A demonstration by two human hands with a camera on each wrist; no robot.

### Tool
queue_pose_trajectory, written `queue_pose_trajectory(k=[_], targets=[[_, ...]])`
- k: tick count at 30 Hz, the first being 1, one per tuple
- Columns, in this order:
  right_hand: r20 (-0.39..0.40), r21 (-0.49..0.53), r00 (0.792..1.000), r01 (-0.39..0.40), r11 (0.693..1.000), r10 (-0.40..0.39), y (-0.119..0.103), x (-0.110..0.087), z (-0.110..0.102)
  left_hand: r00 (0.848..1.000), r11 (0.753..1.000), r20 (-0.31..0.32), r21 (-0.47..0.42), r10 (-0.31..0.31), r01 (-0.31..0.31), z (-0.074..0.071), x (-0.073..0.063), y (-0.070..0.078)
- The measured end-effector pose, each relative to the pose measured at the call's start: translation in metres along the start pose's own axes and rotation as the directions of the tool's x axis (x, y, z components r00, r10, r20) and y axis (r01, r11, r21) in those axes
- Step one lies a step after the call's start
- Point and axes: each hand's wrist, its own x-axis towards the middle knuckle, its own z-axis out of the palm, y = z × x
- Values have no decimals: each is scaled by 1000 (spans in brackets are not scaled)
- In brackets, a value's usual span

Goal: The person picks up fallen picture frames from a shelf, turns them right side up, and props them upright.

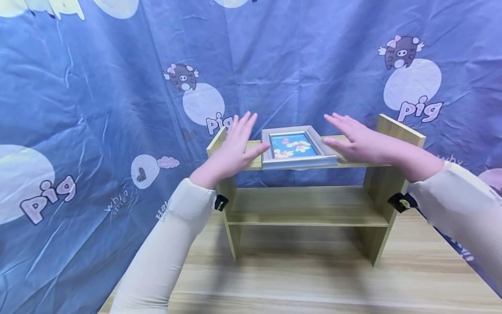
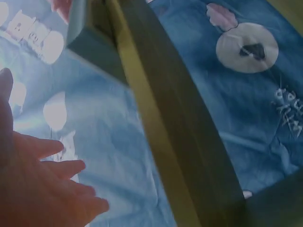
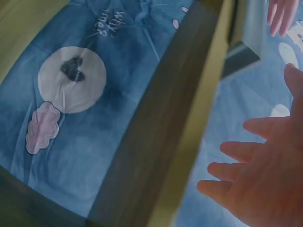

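A silver picture frame [image 1: 299, 162] with a flower picture on blue lies flat on the top board of a small wooden shelf [image 1: 306, 205]. My left hand [image 1: 234, 148] hovers beside the frame's left side, fingers spread and straight, the thumb pointing toward it. On the other side my right hand [image 1: 358, 141] is held up with straight fingers, its thumb close to the frame's right edge. Neither hand grips anything. Both wrist views show spread fingers above the top board [image 2: 151, 113], with a corner of the picture frame [image 3: 244, 59] jutting past the board's edge.
The shelf has a lower board [image 1: 306, 209] and raised side panels, the right panel [image 1: 400, 135] standing beyond my right hand. It stands on a wood-grain surface [image 1: 298, 288]. Behind hangs a blue curtain [image 1: 117, 87] printed with cartoon pigs.
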Motion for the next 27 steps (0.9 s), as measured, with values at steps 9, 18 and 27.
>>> queue_pose_trajectory(k=[9,18,27], targets=[[80,-6,996,-26,1000,27,6,6,5,988,994,130,-60,-84,92,15,10,4],[132,9,989,-68,998,67,10,5,12,964,983,227,-90,-139,163,24,12,-6],[169,58,985,-41,997,31,16,9,16,964,981,259,-162,-63,108,26,18,-11]])
